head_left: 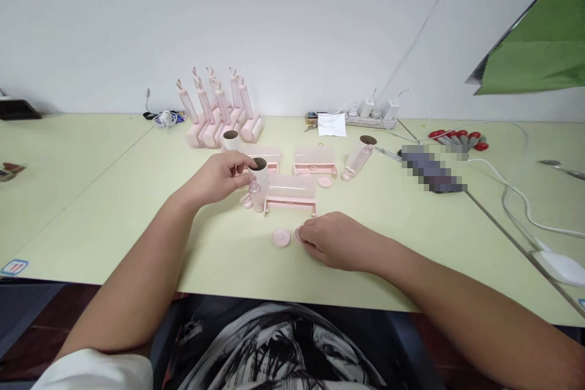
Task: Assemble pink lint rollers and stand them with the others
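Observation:
My left hand (223,178) is at a white roll with a brown core (259,175), index finger over the rim and thumb against its side. Right by the thumb stands a clear pink tube (256,197), with a pink loop-ended piece (246,200) beside it. My right hand (336,240) is closed over a pink round cap (298,234) lying on the table, fingers hiding most of it. A second round cap (281,237) lies just left of it. Behind these sits a pink case with a clear cover (291,190), its front trough facing me.
Assembled pink rollers (220,113) stand at the back left. Another case (315,161), a third cap (324,181), a second roll (231,140) and a loose tube (359,162) lie farther back. A power strip (379,123), white cable (525,195) and red-handled tools (461,139) are rightward.

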`<state>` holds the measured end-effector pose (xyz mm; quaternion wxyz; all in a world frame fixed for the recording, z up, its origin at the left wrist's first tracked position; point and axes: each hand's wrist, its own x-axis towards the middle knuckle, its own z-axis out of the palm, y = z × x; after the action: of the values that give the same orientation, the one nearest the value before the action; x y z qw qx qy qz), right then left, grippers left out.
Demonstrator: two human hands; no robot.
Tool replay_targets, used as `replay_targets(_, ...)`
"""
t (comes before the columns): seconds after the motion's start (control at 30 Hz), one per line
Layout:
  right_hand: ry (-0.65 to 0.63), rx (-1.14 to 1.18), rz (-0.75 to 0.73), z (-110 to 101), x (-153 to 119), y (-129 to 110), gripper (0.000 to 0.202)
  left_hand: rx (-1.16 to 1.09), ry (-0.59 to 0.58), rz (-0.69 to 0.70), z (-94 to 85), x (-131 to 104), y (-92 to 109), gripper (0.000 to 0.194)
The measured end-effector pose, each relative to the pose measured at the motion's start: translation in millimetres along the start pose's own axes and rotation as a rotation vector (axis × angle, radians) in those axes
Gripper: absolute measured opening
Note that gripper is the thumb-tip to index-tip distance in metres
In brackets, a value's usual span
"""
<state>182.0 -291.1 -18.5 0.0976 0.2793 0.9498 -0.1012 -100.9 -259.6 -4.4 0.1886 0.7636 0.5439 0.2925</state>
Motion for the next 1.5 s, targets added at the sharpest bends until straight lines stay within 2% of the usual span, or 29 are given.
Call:
replay_targets(0.17,0.059,0.094,-0.053,-2.5,-0.3,1.2,0.014,0.057,0.074,0.097,-0.8,2.8,-2.9,0.018)
replay_targets(0.3,0.146,0.11,-0.056,-3.5,-2.0,1.9,0.021,-0.022,0.218,0.112,-4.5,4.3,-6.5,0.017)
replay_targets(0.4,0.118,0.074,-0.042,-3.6,-1.6,1.3,0.023,-0.084,0.363,0.177,-5.9,6.3,-8.9,0.019)
replay_targets(0.47,0.06,0.044,-0.038,-3.5,-0.1,0.1,0.021,-0.197,0.501,0.237,-5.6,7.1,-8.0,0.025)
replay_targets(0.57,-0.011,0.005,-0.035,-1.6,3.0,-2.3,0.016,-0.518,0.648,0.276,-4.9,4.9,1.6,0.028)
replay_targets(0.67,-0.029,-0.021,-0.032,1.6,4.6,-3.9,0.017,-0.8,0.641,0.245,-6.3,-1.5,19.7,0.018)
replay_targets(0.73,-0.011,-0.025,-0.034,2.8,4.2,-4.0,0.017,-0.919,0.658,0.359,-9.3,-7.3,31.6,0.019)
replay_targets(0.8,0.034,-0.02,-0.037,2.9,2.7,-4.0,0.018,-0.986,0.582,0.454,-13.5,-14.1,40.5,0.017)
replay_targets(0.83,0.062,-0.017,-0.036,2.7,1.9,-4.4,0.018,-0.998,0.481,0.466,-15.6,-17.9,43.8,0.017)
replay_targets(0.9,0.105,-0.011,-0.031,2.6,0.5,-5.9,0.016,-0.959,0.185,0.441,-18.9,-25.6,48.8,0.021)
replay_targets(1.0,0.099,0.01,-0.034,4.9,-0.7,-9.2,0.016,-0.703,-0.283,0.31,-17.2,-33.7,55.5,0.029)
replay_targets(1.03,0.087,0.021,-0.034,6.2,-0.9,-10.2,0.016,-0.614,-0.402,0.276,-14.4,-34.7,57.9,0.033)
replay_targets(1.1,0.072,0.042,-0.025,8.8,-1.6,-11.4,0.016,-0.507,-0.549,0.234,-6.2,-34.1,62.1,0.036)
replay_targets(1.17,0.076,0.069,-0.011,10.3,-2.4,-11.4,0.019,-0.455,-0.621,0.227,3.8,-31.4,64.6,0.034)
replay_targets(1.3,0.079,0.14,0.04,8.3,-3.7,-10.6,0.022,-0.362,-0.69,0.288,20.8,-27.0,64.8,0.035)
replay_targets(1.5,0.095,0.191,0.033,3.3,-4.3,-9.3,0.019,-0.37,-0.727,0.274,29.3,-27.1,64.3,0.035)
